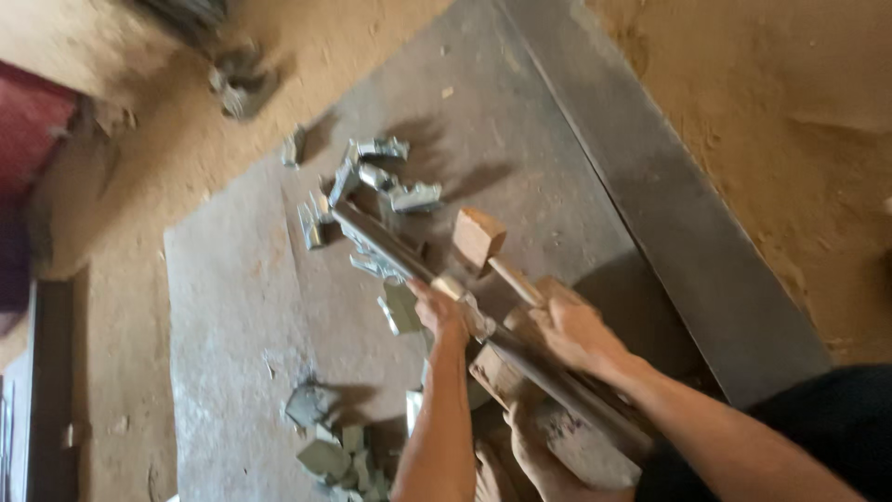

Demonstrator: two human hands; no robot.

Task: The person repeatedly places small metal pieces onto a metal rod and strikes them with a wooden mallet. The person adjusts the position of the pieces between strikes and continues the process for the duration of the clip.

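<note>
Hands first: the left hand is curled shut around a small pale piece, pressing it against a long grey metal bar that runs slantwise from the middle of the grey slab down toward the person's lap. The right hand is closed tight on the handle of a wooden mallet, whose blocky tan head sits raised just above and right of the bar's far half. The bar looks dull grey and a bit blurred, with its far end resting among a cluster of shiny bent metal scraps near the slab's middle. A second heap of grey scraps lies toward the slab's near edge, left of the left forearm. A chunky wood block sits under the bar near the hands. Sandy dirt surrounds the slab on both sides
</note>
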